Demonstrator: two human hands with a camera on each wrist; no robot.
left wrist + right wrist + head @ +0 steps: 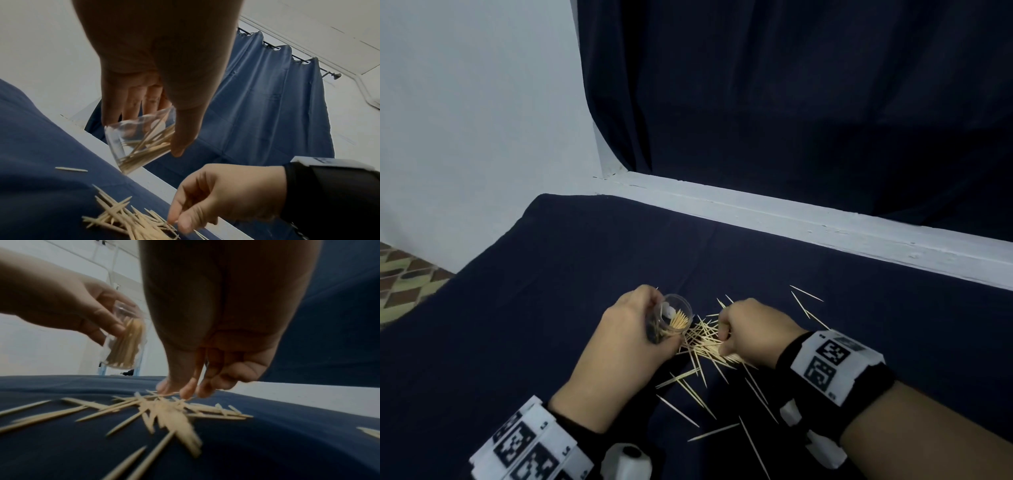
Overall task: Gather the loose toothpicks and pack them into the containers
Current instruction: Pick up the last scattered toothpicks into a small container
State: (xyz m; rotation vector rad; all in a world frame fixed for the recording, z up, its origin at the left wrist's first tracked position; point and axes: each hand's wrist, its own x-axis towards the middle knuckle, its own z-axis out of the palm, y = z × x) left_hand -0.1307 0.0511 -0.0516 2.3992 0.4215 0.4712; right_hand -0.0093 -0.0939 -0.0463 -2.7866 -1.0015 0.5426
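Two banded wrists reach in over a table draped in dark blue cloth [551, 274], hands meeting above a spill of toothpicks [705, 342]. The left hand [619, 342] grasps a small clear plastic container [674, 318], fingers and thumb wrapped round its wall; it is lifted off the cloth and tilted, its open mouth turned toward the pile, with a bundle of toothpicks already lying inside. Just beside it, the right hand [753, 325] is bent down onto the heap, fingertips [187, 392] touching the topmost sticks; thumb and forefinger appear to pinch one or two, though the blur in the right wrist view leaves the grip unclear. The thickest tangle lies between the two hands, toward the near edge of the table, and single toothpicks are scattered out from it toward the near edge and the right. A white ledge [825, 222] runs along the table's far edge, with a dark blue curtain [791, 102] hanging above it.
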